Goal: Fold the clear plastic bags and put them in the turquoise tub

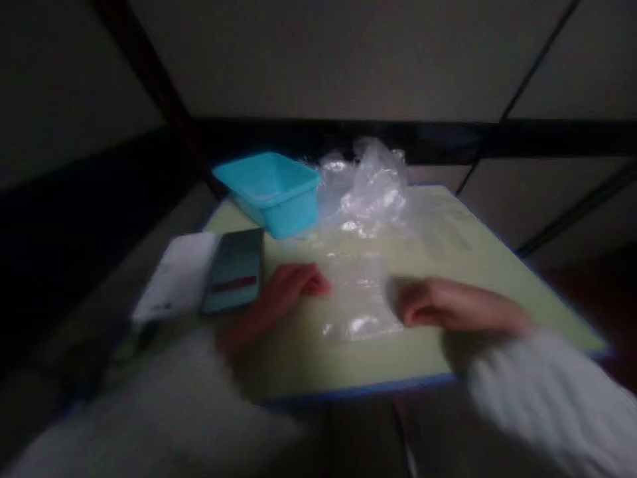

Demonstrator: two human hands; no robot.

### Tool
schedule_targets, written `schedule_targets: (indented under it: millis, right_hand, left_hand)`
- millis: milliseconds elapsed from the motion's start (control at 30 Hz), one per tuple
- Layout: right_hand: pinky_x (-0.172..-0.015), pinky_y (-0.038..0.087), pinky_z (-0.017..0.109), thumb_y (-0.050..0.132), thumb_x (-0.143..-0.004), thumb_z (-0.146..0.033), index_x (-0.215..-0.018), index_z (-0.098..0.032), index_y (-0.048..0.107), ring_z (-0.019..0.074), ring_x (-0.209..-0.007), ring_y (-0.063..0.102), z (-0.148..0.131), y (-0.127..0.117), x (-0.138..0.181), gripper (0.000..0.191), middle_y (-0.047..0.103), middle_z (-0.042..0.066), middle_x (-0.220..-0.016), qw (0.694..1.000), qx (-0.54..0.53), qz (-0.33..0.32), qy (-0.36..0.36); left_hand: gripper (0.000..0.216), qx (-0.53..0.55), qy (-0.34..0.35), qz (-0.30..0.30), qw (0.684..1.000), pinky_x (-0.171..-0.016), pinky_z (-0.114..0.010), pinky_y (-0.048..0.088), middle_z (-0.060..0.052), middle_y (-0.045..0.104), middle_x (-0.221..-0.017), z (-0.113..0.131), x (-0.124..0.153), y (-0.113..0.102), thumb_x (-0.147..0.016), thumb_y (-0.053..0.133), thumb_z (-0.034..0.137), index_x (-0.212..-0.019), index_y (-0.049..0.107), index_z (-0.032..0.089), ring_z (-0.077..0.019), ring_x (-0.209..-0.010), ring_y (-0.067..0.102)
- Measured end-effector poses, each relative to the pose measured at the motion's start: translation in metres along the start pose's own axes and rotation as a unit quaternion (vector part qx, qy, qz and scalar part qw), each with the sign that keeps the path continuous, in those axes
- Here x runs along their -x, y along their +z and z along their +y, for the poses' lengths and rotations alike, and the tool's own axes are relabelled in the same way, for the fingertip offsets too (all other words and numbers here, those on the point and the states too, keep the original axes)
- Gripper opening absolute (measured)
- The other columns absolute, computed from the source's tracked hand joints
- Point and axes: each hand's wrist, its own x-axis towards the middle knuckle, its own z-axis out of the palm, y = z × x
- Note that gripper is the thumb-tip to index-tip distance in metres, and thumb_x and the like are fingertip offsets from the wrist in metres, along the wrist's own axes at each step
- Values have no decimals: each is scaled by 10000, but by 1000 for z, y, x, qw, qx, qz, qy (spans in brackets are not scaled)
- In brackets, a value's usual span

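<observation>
Clear flat plastic bag on a pale-yellow tabletop.
The left hand curls near its left edge, the right hand at its right edge; whether either grips cannot be told. Crumpled transparent plastic and a turquoise plastic tub stand beyond; a dark rectangular device lies left.

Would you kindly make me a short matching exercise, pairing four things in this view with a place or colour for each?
1. plastic tub
2. crumpled clear plastic
3. flat clear plastic
4. tabletop

A. yellowish with blue edging
B. between left hand and right hand
C. turquoise
D. at the back, right of the plastic tub

Pairs: 1-C, 2-D, 3-B, 4-A
</observation>
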Motion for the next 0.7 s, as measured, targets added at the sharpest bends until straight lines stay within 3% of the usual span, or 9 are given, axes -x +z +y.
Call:
schedule_targets:
  millis: [700]
  right_hand:
    - [-599, 415, 235, 526, -779, -60, -725, -144, 587, 105, -646, 512, -3, 0, 1, 116, 545, 10, -751, 998, -40, 49, -9]
  left_hand:
    - [372, 8, 11, -18, 1000, -749, -356, 551, -121, 733, -778, 0, 1, 1, -780, 538, 459, -689, 671, 124, -233, -734, 710]
